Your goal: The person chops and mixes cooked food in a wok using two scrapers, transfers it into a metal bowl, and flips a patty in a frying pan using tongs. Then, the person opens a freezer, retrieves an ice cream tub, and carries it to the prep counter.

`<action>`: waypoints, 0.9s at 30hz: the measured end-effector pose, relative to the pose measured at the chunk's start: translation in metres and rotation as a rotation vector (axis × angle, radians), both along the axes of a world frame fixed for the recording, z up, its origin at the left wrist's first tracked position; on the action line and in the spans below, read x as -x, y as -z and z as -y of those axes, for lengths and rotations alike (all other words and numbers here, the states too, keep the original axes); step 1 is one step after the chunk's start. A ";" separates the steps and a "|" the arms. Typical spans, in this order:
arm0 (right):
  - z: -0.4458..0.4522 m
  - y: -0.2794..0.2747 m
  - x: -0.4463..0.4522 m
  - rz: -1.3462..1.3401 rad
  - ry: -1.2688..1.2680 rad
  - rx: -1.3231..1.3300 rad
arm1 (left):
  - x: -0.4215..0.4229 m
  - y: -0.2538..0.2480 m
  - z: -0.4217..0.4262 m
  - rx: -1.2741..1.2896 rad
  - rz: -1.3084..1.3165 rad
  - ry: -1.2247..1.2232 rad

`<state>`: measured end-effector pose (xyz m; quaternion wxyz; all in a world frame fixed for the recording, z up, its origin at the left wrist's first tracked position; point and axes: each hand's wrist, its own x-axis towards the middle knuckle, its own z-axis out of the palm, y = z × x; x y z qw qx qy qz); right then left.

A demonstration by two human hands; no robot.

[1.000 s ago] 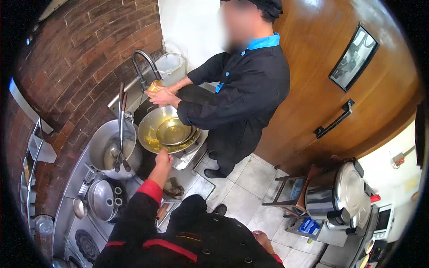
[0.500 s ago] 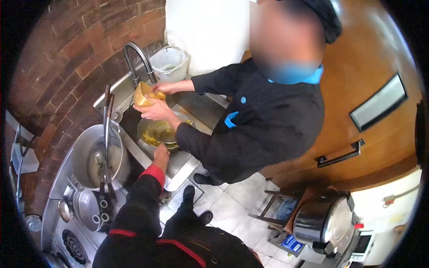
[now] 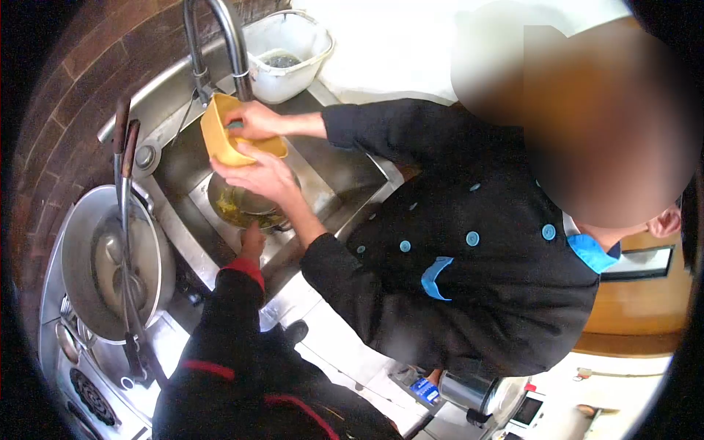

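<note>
Head cam, pan [image 3: 215,192] w/ yellow bits [image 3: 229,202]

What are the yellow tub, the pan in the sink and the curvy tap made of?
Yellow tub: probably plastic, smooth with a soft sheen, evenly coloured.
Pan: seems metal, greyish with a dull gleam; which metal, I can't tell.
Curvy tap: shiny metal, perhaps steel or chrome, with bright streaks along its bend.

head cam | worn on person's head | faces forward, steeply down | pan [image 3: 224,210] in metal sink [image 3: 352,180] near | co-worker's chef's jacket [image 3: 484,301] nearer, right of view
</note>
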<state>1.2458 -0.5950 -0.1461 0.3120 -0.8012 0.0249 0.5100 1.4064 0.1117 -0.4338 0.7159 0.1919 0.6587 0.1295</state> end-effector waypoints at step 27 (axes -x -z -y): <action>-0.113 0.041 -0.160 -0.228 -0.810 -0.184 | 0.485 -0.258 0.369 -0.583 -0.535 0.781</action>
